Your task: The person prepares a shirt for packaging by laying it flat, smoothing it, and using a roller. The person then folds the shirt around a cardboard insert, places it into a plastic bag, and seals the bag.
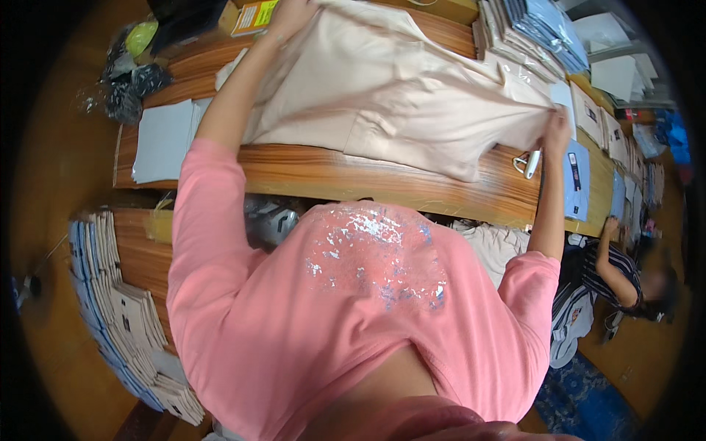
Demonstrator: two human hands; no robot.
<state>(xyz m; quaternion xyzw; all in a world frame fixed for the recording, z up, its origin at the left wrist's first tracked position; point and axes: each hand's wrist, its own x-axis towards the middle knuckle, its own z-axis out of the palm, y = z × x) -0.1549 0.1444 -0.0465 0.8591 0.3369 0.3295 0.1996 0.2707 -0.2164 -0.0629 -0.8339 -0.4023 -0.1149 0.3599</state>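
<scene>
I have my right hand (pixel 557 131) clamped on the right end of the cream, smooth fabric garment (pixel 390 95), which spreads, creased, over the brown wood-grain table (pixel 294 170). My left hand (pixel 296 15), well apart from my right, is at the garment's far left edge; I cannot tell whether it grips. Near the right hand is 1 small, white, elongated device (pixel 532 165).

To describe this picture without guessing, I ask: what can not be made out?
In the head view:
Left hand: cut off by the upper edge; grip unclear.
Beige shirt: far part cut off by the same edge.
Plastic wrapping: partly hidden by the pink top.
Co-worker's hand: too small to show its grip.
</scene>
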